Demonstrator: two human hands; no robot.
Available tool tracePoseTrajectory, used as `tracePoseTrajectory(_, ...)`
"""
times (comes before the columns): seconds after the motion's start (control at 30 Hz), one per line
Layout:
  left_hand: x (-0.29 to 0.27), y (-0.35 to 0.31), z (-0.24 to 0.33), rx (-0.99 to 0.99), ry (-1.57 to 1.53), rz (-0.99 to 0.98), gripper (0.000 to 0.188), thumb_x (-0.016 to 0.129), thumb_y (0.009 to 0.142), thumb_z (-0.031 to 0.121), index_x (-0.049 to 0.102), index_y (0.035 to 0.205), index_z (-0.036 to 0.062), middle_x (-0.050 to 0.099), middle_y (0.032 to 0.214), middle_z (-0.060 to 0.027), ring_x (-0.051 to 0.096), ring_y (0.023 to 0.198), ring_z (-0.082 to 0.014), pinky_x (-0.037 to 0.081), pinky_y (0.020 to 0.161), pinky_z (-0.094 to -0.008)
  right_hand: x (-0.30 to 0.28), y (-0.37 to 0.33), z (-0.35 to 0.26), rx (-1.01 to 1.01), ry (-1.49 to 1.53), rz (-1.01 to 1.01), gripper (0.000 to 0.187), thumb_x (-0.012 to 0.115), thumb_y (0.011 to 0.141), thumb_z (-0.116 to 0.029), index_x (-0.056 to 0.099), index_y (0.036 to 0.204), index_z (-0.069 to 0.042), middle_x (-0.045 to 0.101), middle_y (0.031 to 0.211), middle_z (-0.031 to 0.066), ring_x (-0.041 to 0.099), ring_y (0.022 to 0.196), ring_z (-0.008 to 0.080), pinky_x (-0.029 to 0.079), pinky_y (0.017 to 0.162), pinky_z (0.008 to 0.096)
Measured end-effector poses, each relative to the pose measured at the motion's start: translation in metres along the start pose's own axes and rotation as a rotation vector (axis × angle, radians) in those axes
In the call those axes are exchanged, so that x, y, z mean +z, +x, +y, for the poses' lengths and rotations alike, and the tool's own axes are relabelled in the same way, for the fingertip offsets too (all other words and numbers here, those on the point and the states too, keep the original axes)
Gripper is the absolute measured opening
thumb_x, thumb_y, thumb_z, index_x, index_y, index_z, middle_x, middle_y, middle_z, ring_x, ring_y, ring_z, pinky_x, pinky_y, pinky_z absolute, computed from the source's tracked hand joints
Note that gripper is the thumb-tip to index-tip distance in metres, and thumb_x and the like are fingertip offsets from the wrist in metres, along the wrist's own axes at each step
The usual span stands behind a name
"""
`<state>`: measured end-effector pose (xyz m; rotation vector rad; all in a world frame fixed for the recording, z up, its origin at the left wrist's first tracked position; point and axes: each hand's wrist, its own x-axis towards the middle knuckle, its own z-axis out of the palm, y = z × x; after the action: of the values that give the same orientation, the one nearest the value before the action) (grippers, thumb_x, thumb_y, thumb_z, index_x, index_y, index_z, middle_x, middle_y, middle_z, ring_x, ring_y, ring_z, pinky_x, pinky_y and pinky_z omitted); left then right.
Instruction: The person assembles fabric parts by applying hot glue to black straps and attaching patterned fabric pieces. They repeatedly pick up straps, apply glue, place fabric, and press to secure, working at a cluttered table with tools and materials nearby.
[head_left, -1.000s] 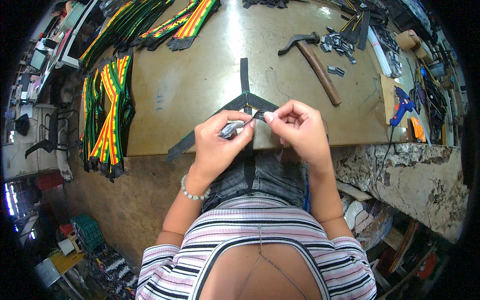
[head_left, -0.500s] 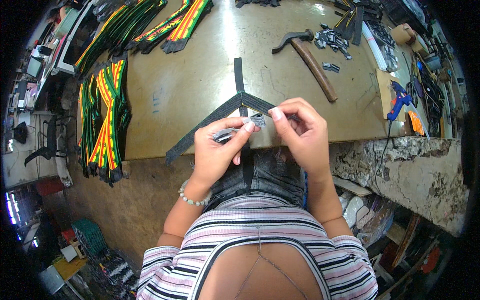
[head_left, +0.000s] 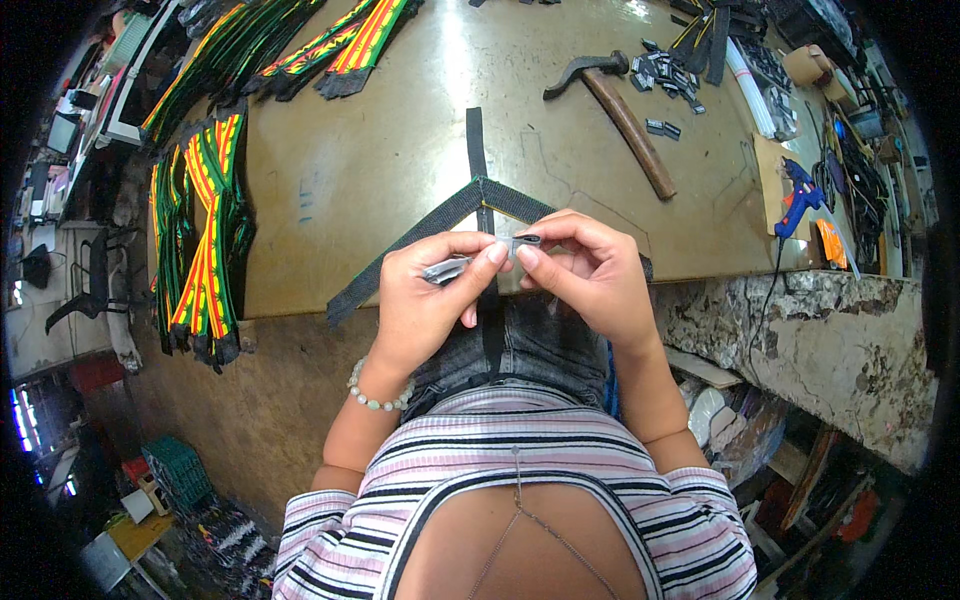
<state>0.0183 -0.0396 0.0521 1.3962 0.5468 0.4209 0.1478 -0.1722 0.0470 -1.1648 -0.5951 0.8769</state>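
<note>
Over the table's front edge, my left hand (head_left: 425,295) pinches a small folded grey-and-black fabric label (head_left: 526,240) between thumb and fingers. More grey label-like strips (head_left: 445,269) are tucked in its palm. Meeting it fingertip to fingertip, my right hand (head_left: 600,280) pinches the label's other end. Beneath and beyond both hands lies a black webbing strap piece (head_left: 405,244), joined in an upside-down V. One strap (head_left: 475,145) runs straight away from its peak, and another part hangs over the table edge onto my lap. My hands hide part of the right arm of the V.
Striped red, yellow and green straps (head_left: 212,220) lie in bundles at the left and far left of the table (head_left: 330,150). At the right are a hammer (head_left: 628,130), a pile of small dark folded pieces (head_left: 665,78) and a blue glue gun (head_left: 798,200) with its cord.
My right hand has moved left from the strap to the label and now pinches it. The label has turned flatter between the fingertips. My left hand has shifted slightly left.
</note>
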Motion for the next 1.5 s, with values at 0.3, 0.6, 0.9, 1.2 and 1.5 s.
tracePoseTrajectory(0.3,-0.006,-0.002,-0.006,0.0,0.151,0.004,0.016,0.071,0.092,0.012,0.072,0.096,-0.003,0.07,0.077,-0.005,0.054,0.05,-0.0042,0.041,0.041,-0.018,-0.001,0.0,0.012,0.078,0.019,0.042,0.019,0.07,0.092,-0.006,0.067,0.106,0.006,0.069,0.095,0.0082,0.065,0.076,0.0086,0.054,0.067,0.0198)
tracePoseTrajectory(0.6,-0.016,0.044,-0.024,0.217,0.621,0.087,0.024,0.074,0.088,0.02,0.071,0.088,-0.0037,0.065,0.065,-0.0079,0.054,0.057,-0.0091,0.044,0.052,-0.0289,-0.01,0.048,0.021,0.064,-0.685,0.08,0.025,0.074,0.089,-0.021,0.07,0.088,0.004,0.067,0.069,0.0075,0.061,0.063,0.0091,0.049,0.057,0.0257)
tracePoseTrajectory(0.9,-0.015,0.064,-0.028,0.043,0.685,0.168,0.031,0.075,0.087,0.023,0.063,0.082,-0.0044,0.061,0.065,-0.0144,0.056,0.059,-0.0172,0.047,0.056,-0.0329,-0.012,0.07,0.033,-0.008,-0.931,0.13,0.025,0.074,0.084,-0.02,0.066,0.077,0.003,0.062,0.062,0.013,0.059,0.056,0.0155,0.049,0.055,0.0308)
tracePoseTrajectory(1.2,-0.013,0.067,-0.03,0.05,0.695,0.187,0.028,0.077,0.085,0.02,0.062,0.093,-0.0027,0.067,0.07,-0.0138,0.063,0.061,-0.0154,0.05,0.058,-0.0322,-0.01,0.07,0.03,0.036,-0.922,0.125,0.021,0.073,0.081,-0.019,0.067,0.078,0.0,0.066,0.069,0.0178,0.067,0.065,0.032,0.053,0.063,0.0403)
tracePoseTrajectory(1.5,-0.031,0.033,-0.022,0.39,0.761,0.008,0.022,0.079,0.075,0.006,0.071,0.096,0.0067,0.067,0.092,-0.0079,0.066,0.078,-0.0215,0.053,0.069,-0.0321,-0.008,0.069,0.031,0.016,-0.962,0.142,0.019,0.072,0.08,-0.019,0.066,0.077,-0.001,0.067,0.07,0.0173,0.068,0.067,0.0333,0.053,0.065,0.042)
